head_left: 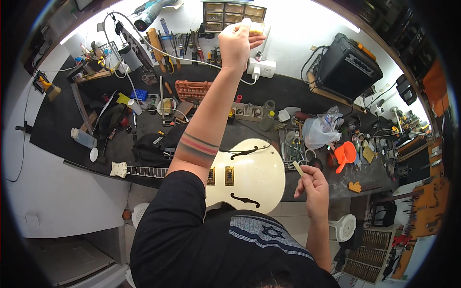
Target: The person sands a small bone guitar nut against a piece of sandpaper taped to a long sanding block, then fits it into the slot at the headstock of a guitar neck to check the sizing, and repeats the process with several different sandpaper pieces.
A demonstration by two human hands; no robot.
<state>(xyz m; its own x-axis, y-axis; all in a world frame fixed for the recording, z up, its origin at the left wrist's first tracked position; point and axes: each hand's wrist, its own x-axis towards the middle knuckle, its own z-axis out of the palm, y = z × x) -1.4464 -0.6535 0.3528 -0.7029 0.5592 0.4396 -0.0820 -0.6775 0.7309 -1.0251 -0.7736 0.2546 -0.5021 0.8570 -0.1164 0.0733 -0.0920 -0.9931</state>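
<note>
Above the guitar [249,177], left hand [236,44] outstretched, gripping bottle [253,26].

Guitar [249,177] body partly hidden behind our left forearm and shoulder; neck joint covered. Small pale object in left hand [236,42] mostly wrapped by fingers, kind unclear to us. Drawer cabinet [234,13] cut by top edge. Small parts on right end of surface [62,120] too small to tell.
</note>
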